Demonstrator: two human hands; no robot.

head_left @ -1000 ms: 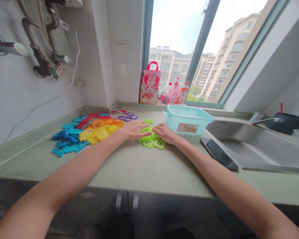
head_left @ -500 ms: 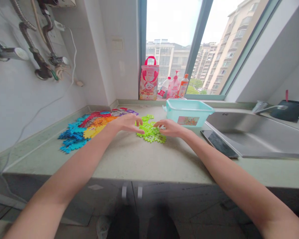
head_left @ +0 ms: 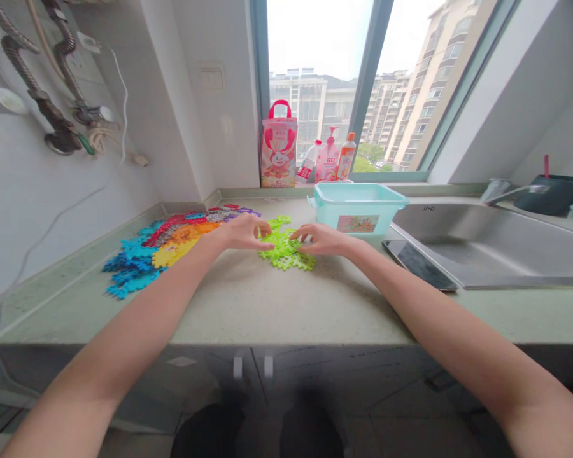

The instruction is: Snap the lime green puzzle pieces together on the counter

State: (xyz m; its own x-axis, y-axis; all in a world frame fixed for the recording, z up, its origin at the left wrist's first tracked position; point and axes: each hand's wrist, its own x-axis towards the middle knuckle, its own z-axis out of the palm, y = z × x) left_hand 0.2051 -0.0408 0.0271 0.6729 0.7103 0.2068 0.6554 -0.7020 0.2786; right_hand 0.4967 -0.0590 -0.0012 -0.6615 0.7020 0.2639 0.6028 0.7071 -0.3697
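A pile of lime-green, toothed plastic building pieces [head_left: 286, 254] lies on the counter between my hands. On its left edge is my left hand [head_left: 247, 232], thumb and fingers apart and curved toward the pile. My right hand [head_left: 322, 240] is at the pile's right edge, with its fingers bent and spread over the pieces. Neither hand visibly grips a piece. Further left, a sorted heap holds blue pieces [head_left: 136, 270], yellow pieces [head_left: 165, 254], orange pieces [head_left: 184, 235], and red, grey and purple ones behind; my left forearm partly covers it.
A pale turquoise bin [head_left: 358, 207] stands just behind my right hand. A dark phone [head_left: 420, 264] lies beside the steel sink [head_left: 482, 254] on the right. Bottles [head_left: 327, 162] and a pink bag [head_left: 279, 152] line the windowsill. A white cable [head_left: 52, 222] hangs along the left wall.
The view has shifted slightly. Both hands stay at the sides of the green pile, with small finger movements only. The pieces look much the same.
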